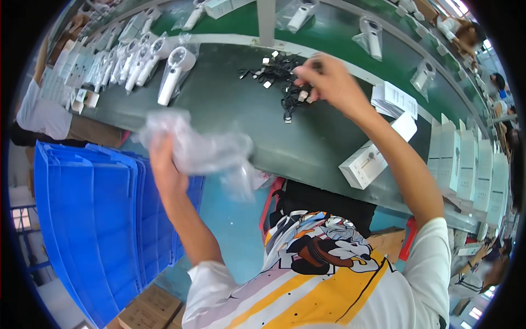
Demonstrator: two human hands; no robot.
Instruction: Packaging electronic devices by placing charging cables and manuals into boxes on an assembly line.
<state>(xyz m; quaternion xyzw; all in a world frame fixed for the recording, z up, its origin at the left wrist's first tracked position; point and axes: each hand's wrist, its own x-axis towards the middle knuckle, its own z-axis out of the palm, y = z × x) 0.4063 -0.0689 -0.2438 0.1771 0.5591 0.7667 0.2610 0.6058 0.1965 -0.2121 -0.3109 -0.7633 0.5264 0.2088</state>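
Note:
My left hand [164, 159] is closed round a clear plastic bag [211, 151] with a whitish handheld fan inside, smeared by motion, held off the table's near edge. Over a tangled pile of black USB cables [279, 68], my right hand [331, 82] has its fingers curled in a pinch, with black cable showing at the fingertips. Under the right forearm lies a white box [364, 164] with a picture on its side. White leaflets [395, 100] are stacked beyond that box.
Bagged white handheld fans [174, 74] stand in a row at the far left. Blue crates [90, 225] are stacked at left beside the table [219, 82]. Upright white boxes [466, 164] line the right side. A green conveyor [342, 35] runs behind, carrying bagged fans. Other people work nearby.

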